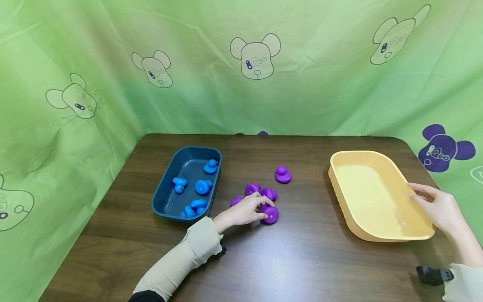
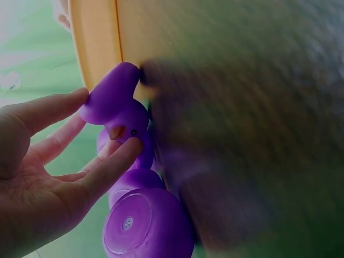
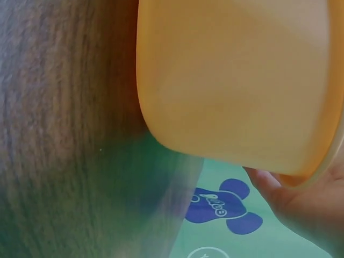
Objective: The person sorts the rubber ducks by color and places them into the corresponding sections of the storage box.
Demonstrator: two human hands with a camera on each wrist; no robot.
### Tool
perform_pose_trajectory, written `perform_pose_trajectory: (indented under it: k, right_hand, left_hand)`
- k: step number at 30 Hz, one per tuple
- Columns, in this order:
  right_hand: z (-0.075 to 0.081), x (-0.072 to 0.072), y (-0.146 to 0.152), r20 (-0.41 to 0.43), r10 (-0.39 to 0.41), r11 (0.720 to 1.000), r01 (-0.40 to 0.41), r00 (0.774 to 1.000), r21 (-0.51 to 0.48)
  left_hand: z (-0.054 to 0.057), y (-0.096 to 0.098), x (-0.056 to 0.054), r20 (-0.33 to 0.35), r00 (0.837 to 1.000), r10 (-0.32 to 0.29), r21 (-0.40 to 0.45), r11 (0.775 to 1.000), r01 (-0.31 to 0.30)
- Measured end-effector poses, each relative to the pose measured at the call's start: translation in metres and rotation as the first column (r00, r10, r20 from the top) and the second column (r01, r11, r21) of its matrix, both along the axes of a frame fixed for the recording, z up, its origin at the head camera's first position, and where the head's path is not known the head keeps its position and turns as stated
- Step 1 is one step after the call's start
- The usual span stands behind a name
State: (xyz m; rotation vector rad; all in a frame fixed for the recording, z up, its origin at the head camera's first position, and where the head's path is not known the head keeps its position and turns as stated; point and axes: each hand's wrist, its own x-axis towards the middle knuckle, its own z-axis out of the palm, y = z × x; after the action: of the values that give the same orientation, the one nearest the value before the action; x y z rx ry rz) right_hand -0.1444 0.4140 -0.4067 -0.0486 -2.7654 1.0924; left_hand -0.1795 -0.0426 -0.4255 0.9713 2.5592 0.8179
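Note:
My left hand [image 1: 245, 210] pinches a purple rubber duck [image 1: 271, 215] near the middle of the table. In the left wrist view that duck [image 2: 113, 94] is tipped over, its base turned toward the fingers and its beak and eye showing. Several other purple ducks [image 1: 252, 188] lie close by, one partly hidden behind the hand. A single purple duck [image 1: 282, 175] stands apart, farther back. On the right, my right hand [image 1: 439, 207] grips the right rim of a yellow tray [image 1: 371, 188], which holds nothing visible.
A dark blue tray [image 1: 185, 167] with several blue rubber ducks [image 1: 203, 187] stands to the left of the purple ducks. Everything is on a brown wooden table [image 1: 286, 268]. Green cloth [image 1: 203, 96] printed with bear-like heads hangs behind and beside it.

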Motion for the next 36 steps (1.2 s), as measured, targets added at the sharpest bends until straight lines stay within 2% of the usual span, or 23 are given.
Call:
perform_pose_trajectory:
  k: [5, 9, 11, 13, 16, 20, 21, 27, 28, 32, 36]
  right_hand:
    - [-0.009, 0.001, 0.012, -0.007, 0.040, 0.994, -0.040, 0.999, -0.098]
    - [-0.027, -0.004, 0.028, 0.016, 0.015, 0.996, -0.014, 1.000, -0.084]
    - [-0.035, -0.007, 0.035, 0.034, -0.013, 0.999, 0.014, 0.999, -0.045]
    - [-0.038, -0.009, 0.039, 0.047, -0.022, 1.000, 0.023, 0.999, -0.021]
    - [-0.033, -0.006, 0.035, 0.053, -0.033, 0.999, 0.034, 0.998, -0.004]
    - [-0.014, 0.002, 0.017, 0.052, -0.031, 0.999, 0.032, 0.998, -0.008]
    - [-0.019, 0.000, 0.022, 0.050, -0.038, 0.999, 0.038, 0.998, 0.000]
    - [-0.025, -0.002, 0.027, 0.069, -0.057, 0.997, 0.054, 0.996, 0.050]
    - [-0.018, 0.000, 0.019, 0.074, -0.056, 0.997, 0.052, 0.996, 0.058]
    - [-0.007, 0.005, 0.009, 0.074, -0.058, 0.996, 0.053, 0.996, 0.073]
    - [-0.003, 0.007, 0.005, 0.068, -0.056, 0.997, 0.052, 0.996, 0.059]
  left_hand:
    - [0.001, 0.000, 0.000, 0.010, 1.000, -0.001, 0.002, 1.000, 0.001]
    - [0.002, 0.000, 0.001, 0.027, 1.000, 0.002, 0.010, 1.000, -0.002]
    - [0.002, 0.000, 0.001, 0.030, 1.000, 0.003, 0.013, 1.000, -0.003]
    - [0.002, 0.000, 0.001, 0.030, 1.000, 0.002, 0.014, 1.000, -0.002]
    - [0.002, 0.000, 0.001, 0.027, 1.000, 0.000, 0.014, 1.000, 0.000]
    - [0.002, -0.001, 0.001, 0.035, 0.999, -0.005, 0.022, 1.000, 0.004]
    - [0.002, -0.001, 0.002, 0.040, 0.999, -0.007, 0.028, 1.000, 0.005]
    - [0.001, -0.002, 0.002, 0.065, 0.998, -0.015, 0.064, 0.998, 0.010]
    - [0.001, -0.002, 0.002, 0.063, 0.998, -0.015, 0.067, 0.998, 0.011]
    - [-0.002, -0.003, 0.001, 0.045, 0.999, -0.019, 0.078, 0.997, 0.016]
    - [-0.003, -0.004, 0.001, 0.030, 0.999, -0.024, 0.083, 0.996, 0.021]
